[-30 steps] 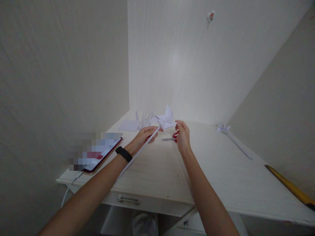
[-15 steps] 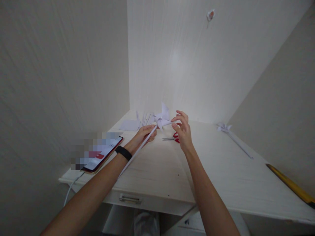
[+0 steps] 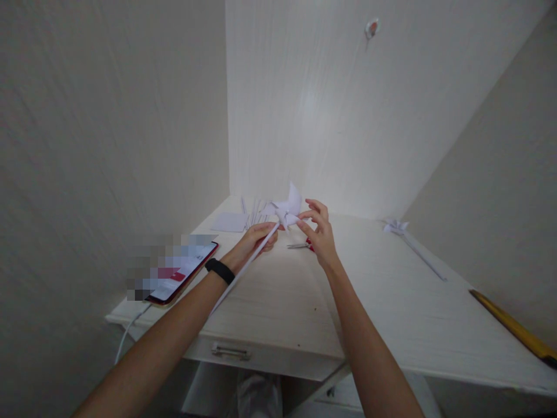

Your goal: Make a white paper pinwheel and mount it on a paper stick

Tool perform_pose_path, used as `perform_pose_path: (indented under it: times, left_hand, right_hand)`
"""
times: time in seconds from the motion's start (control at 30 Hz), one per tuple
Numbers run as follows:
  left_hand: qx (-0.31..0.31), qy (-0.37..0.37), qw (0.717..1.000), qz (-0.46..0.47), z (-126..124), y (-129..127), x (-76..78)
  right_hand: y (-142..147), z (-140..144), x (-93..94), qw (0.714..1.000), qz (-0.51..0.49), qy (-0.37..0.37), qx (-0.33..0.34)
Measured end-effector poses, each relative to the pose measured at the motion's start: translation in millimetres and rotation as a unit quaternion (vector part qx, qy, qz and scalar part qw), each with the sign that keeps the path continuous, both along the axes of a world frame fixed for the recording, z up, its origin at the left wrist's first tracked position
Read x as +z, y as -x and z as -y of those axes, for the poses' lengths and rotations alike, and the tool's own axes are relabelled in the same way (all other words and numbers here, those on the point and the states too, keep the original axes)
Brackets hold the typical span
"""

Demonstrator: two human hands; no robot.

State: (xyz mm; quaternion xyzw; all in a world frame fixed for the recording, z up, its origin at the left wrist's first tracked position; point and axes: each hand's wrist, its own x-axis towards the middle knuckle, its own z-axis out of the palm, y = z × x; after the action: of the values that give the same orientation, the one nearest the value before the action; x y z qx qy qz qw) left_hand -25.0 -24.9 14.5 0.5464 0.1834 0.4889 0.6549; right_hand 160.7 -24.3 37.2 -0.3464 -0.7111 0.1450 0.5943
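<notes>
A white paper pinwheel (image 3: 289, 206) is held up above the desk, its long white stick slanting down toward my left forearm. My left hand (image 3: 261, 235) is closed around the stick just under the blades. On the other side, my right hand (image 3: 319, 229) has its thumb and index finger pinched at the tip of one blade, with the other fingers raised. Scissors with red handles (image 3: 299, 246) lie on the desk behind my right hand, which covers part of the handles.
A phone (image 3: 180, 276) with a white cable lies at the left edge. Paper squares (image 3: 229, 222) and several thin strips lie at the back. A second pinwheel (image 3: 395, 226) rests at right, near a yellow tool (image 3: 513, 325). Walls enclose the white desk (image 3: 278, 296).
My right hand has shifted slightly left, bringing its thumb and finger onto a blade. The pinwheel's blades have turned a little. My left hand stays in place.
</notes>
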Motion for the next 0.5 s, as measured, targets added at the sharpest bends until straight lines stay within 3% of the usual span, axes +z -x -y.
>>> perform_pose_path:
  times: [0.4, 0.5]
  left_hand:
    - [0.002, -0.023, 0.992, -0.123, 1.7, 3.6, -1.4]
    - [0.026, -0.042, 0.989, -0.142, 1.6, 4.4, -1.6]
  right_hand:
    - [-10.5, -7.6, -4.2, 0.988, -0.065, -0.030, -0.135]
    - [-13.5, -8.9, -6.8, 0.981, -0.106, -0.025, -0.161]
